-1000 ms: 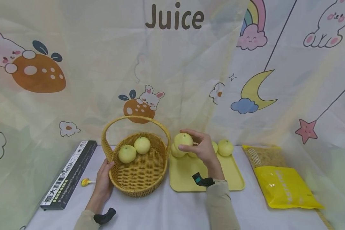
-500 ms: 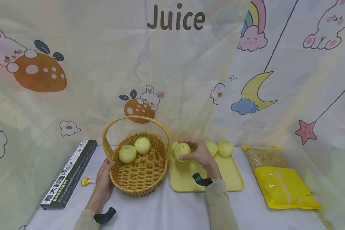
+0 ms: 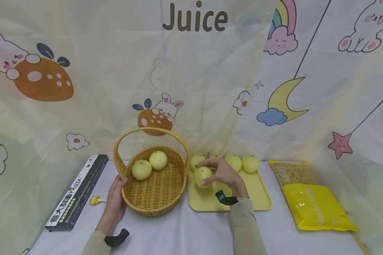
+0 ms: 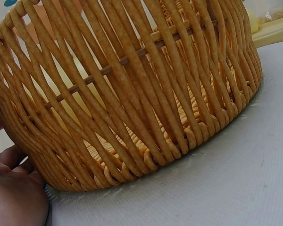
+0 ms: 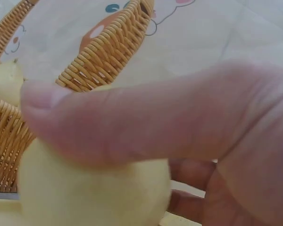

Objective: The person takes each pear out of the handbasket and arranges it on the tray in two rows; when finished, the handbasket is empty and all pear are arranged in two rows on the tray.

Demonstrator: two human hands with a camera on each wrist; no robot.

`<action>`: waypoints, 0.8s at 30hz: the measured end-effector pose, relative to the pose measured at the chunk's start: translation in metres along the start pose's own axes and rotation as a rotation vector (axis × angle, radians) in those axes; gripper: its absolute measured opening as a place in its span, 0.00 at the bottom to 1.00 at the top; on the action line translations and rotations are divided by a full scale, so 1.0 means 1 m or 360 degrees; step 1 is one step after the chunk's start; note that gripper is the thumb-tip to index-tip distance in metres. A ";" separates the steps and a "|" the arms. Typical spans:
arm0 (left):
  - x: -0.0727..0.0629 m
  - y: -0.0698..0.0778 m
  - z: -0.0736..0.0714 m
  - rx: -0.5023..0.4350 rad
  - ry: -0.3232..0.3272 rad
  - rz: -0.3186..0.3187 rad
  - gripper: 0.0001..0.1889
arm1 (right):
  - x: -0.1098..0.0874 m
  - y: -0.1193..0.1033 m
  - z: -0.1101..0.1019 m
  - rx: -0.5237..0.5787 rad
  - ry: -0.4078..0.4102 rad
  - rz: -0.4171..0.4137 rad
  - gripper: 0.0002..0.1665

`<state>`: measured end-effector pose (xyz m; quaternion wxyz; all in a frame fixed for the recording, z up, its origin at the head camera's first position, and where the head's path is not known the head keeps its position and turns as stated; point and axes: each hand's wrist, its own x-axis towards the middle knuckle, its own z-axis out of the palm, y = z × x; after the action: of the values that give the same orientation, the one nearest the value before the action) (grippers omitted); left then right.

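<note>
My right hand [image 3: 225,173] pinches a round pale yellow-green fruit [image 3: 202,176] between thumb and fingers, over the left part of a yellow tray [image 3: 261,202]. Close up in the right wrist view, the thumb [image 5: 132,122] lies across the fruit's upper side. Whether this fruit touches the tray cannot be told. Several similar fruits [image 3: 250,163] sit along the tray's back edge, one partly hidden by the hand. My left hand [image 3: 115,196] grips the left side of a wicker basket [image 3: 153,210] by its handle's base. Two such fruits [image 3: 142,170] lie inside the basket.
A black pasta box [image 3: 76,194] and a lollipop [image 3: 95,200] lie left of the basket. Right of the tray are yellow pasta bags [image 3: 319,207]. The basket's tall handle [image 3: 151,130] arches above it. A printed curtain [image 3: 204,88] hangs behind the table.
My right hand has brought the fruit down and nearer to me, from above the back fruits to in front of them. My left hand stays on the basket.
</note>
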<state>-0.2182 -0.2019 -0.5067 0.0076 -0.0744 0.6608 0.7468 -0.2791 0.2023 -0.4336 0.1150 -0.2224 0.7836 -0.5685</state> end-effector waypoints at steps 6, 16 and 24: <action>0.000 0.000 -0.001 -0.0012 0.0000 -0.0004 0.33 | 0.002 0.001 0.002 -0.0028 -0.0060 0.0004 0.39; 0.002 -0.002 -0.001 0.0012 0.0006 0.0014 0.33 | 0.005 0.003 0.007 -0.0261 -0.0025 0.0076 0.36; 0.002 -0.003 -0.001 0.0014 0.0011 0.0030 0.33 | 0.007 0.001 0.013 -0.0332 -0.0012 0.0129 0.34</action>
<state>-0.2195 -0.2027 -0.5097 -0.0013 -0.0707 0.6647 0.7438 -0.2799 0.1880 -0.4380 0.1170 -0.2036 0.8464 -0.4780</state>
